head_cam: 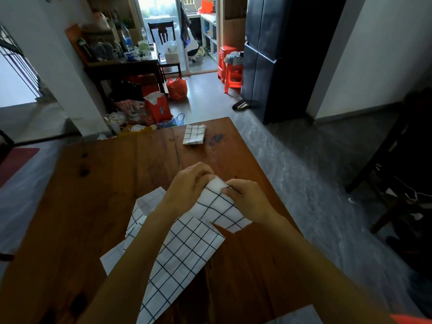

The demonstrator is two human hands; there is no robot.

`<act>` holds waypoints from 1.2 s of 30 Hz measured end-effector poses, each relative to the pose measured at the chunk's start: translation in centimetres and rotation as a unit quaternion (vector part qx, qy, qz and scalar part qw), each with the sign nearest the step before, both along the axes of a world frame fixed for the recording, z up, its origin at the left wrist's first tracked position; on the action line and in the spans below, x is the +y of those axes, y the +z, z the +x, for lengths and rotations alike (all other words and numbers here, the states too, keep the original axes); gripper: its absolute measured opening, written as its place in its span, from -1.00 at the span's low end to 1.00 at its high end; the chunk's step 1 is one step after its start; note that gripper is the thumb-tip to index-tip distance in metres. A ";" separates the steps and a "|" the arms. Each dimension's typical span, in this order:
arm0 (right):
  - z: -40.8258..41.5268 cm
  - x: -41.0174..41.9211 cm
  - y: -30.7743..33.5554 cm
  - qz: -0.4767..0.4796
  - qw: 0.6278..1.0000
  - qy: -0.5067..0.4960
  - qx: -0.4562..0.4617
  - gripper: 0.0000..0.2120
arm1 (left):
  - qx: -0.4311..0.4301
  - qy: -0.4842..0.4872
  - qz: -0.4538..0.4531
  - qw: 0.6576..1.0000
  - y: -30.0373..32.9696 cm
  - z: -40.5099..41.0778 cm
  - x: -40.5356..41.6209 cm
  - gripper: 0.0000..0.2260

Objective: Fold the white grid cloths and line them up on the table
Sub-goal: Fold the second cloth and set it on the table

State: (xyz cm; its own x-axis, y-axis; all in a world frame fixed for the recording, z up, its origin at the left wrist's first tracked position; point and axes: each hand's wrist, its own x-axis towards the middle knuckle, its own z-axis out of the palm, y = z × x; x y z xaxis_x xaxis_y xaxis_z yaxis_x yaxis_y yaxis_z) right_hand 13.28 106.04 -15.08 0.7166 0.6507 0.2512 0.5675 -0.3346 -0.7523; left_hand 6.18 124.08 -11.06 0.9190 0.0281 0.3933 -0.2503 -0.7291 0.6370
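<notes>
- Both hands pinch one corner of a white grid cloth: the left hand (187,185) curls its fingers round the top of the raised corner, and the right hand (245,197) clamps thumb and fingertips on the same corner from the other side. The two grips almost touch.
- The held cloth (219,206) is lifted at that corner and trails down toward the person, with a loose flap resting on the wooden surface (93,195) beside the right wrist.
- A second, unfolded grid cloth (177,260) lies flat under the forearms, its long axis running from near the person's body up and away toward the hands.
- One cloth already folded into a small rectangle (194,134) sits near the far edge of the surface, well apart from the hands and straight ahead of them.
- Judging by this, the held cloth's next fold will likely be drawn toward the person, with the finished piece then set beside the far one.
- Beyond the surface is grey floor, with red stools (230,69) in the distance.
</notes>
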 end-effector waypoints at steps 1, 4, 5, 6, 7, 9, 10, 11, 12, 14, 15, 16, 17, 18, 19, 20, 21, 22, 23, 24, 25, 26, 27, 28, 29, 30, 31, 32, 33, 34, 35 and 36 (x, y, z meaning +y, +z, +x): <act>-0.1 -0.2 0.0 0.012 1.000 -0.016 0.012 -0.74 | 0.028 0.010 -0.026 0.999 -0.1 -0.4 0.4 -0.87; -0.4 -0.6 0.0 0.045 0.995 -0.060 0.070 -0.68 | 0.091 0.034 -0.086 0.992 -1.5 -1.5 0.8 -0.62; -0.7 -0.7 0.2 0.055 0.992 -0.069 0.088 -0.65 | 0.098 0.047 -0.104 0.989 -2.2 -1.9 0.9 -0.60; -1.1 -0.7 0.4 0.067 0.989 -0.075 0.108 -0.62 | 0.102 0.060 -0.127 0.985 -2.8 -2.2 0.9 -0.60; -1.5 -0.7 0.5 0.080 0.985 -0.084 0.128 -0.61 | 0.104 0.069 -0.152 0.980 -3.5 -2.6 0.9 -0.61; -2.4 -0.8 0.8 0.104 0.975 -0.108 0.164 -0.58 | 0.107 0.069 -0.207 0.970 -4.9 -3.4 0.5 -0.68; -2.9 -0.9 0.9 0.111 0.970 -0.119 0.178 -0.57 | 0.107 0.066 -0.236 0.964 -5.4 -3.7 0.1 -0.72; -3.4 -1.0 0.9 0.114 0.966 -0.129 0.193 -0.58 | 0.104 0.062 -0.260 0.958 -5.9 -4.0 -0.2 -0.76; -4.0 -1.1 0.8 0.117 0.961 -0.139 0.210 -0.63 | 0.099 0.058 -0.277 0.954 -6.5 -4.1 -0.5 -0.79; -5.1 -1.4 0.2 0.114 0.947 -0.166 0.249 -0.80 | 0.096 0.053 -0.298 0.948 -7.7 -4.2 -1.0 -0.88; -5.5 -1.7 -0.2 0.112 0.938 -0.183 0.271 -0.81 | 0.100 0.050 -0.309 0.944 -8.4 -4.2 -1.2 -0.90; -6.0 -2.1 -0.7 0.112 0.928 -0.203 0.291 -0.76 | 0.108 0.050 -0.325 0.938 -9.1 -4.1 -1.6 -0.91; -6.3 -2.5 -1.1 0.115 0.919 -0.221 0.306 -0.73 | 0.116 0.053 -0.341 0.931 -9.7 -4.1 -2.1 -0.91; -6.7 -3.1 -1.4 0.120 0.912 -0.235 0.313 -0.73 | 0.121 0.057 -0.357 0.925 -10.2 -4.1 -2.6 -0.91; -7.1 -3.7 -1.7 0.127 0.907 -0.243 0.319 -0.76 | 0.122 0.062 -0.370 0.919 -10.5 -4.0 -3.3 -0.91; -7.5 -4.4 -2.0 0.131 0.902 -0.250 0.327 -0.79 | 0.125 0.066 -0.381 0.914 -10.8 -4.0 -4.0 -0.90; -7.8 -5.2 -2.2 0.134 0.895 -0.261 0.337 -0.79 | 0.130 0.069 -0.391 0.909 -11.0 -4.0 -4.8 -0.90; -8.1 -6.1 -2.5 0.136 0.888 -0.270 0.346 -0.78 | 0.136 0.069 -0.398 0.905 -11.0 -3.9 -5.6 -0.89; -8.3 -7.1 -2.8 0.138 0.884 -0.276 0.350 -0.77 | 0.142 0.068 -0.402 0.902 -11.0 -3.8 -6.5 -0.89; -8.4 -8.1 -3.1 0.137 0.882 -0.283 0.352 -0.77 | 0.147 0.064 -0.404 0.901 -10.9 -3.8 -7.4 -0.90; -8.5 -9.1 -3.4 0.139 0.879 -0.289 0.353 -0.77 | 0.153 0.057 -0.402 0.901 -10.8 -3.7 -8.3 -0.91; -8.5 -10.1 -3.6 0.145 0.875 -0.296 0.354 -0.78 | 0.158 0.046 -0.402 0.901 -10.7 -3.6 -9.3 -0.91; -8.5 -11.0 -3.7 0.156 0.870 -0.302 0.357 -0.79 | 0.164 0.033 -0.400 0.901 -10.5 -3.5 -10.4 -0.91; -8.4 -11.9 -3.8 0.166 0.866 -0.307 0.359 -0.81 | 0.172 0.021 -0.397 0.901 -10.4 -3.4 -11.5 -0.91; -8.3 -13.0 -4.0 0.175 0.862 -0.310 0.360 -0.82 | 0.183 0.011 -0.393 0.901 -10.3 -3.3 -12.8 -0.90; -8.1 -14.1 -4.1 0.181 0.860 -0.313 0.361 -0.83 | 0.194 0.003 -0.390 0.900 -10.2 -3.2 -14.2 -0.90; -7.9 -15.4 -4.3 0.185 0.858 -0.313 0.363 -0.82 | 0.204 -0.003 -0.391 0.898 -10.1 -3.1 -15.8 -0.88; -7.6 -16.8 -4.6 0.189 0.857 -0.310 0.364 -0.82 | 0.211 -0.005 -0.391 0.896 -10.1 -3.0 -17.4 -0.86; -7.4 -18.4 -5.0 0.193 0.858 -0.307 0.364 -0.82 | 0.213 -0.002 -0.388 0.897 -10.1 -2.8 -19.1 -0.85; -7.1 -20.3 -5.4 0.196 0.858 -0.304 0.364 -0.83 | 0.212 0.005 -0.381 0.900 -10.1 -2.6 -20.9 -0.84; -6.8 -22.3 -5.8 0.199 0.859 -0.299 0.366 -0.83 | 0.208 0.011 -0.372 0.905 -10.1 -2.3 -22.9 -0.83; -6.5 -24.5 -6.1 0.201 0.861 -0.290 0.366 -0.83 | 0.204 0.017 -0.360 0.910 -10.1 -2.0 -25.1 -0.83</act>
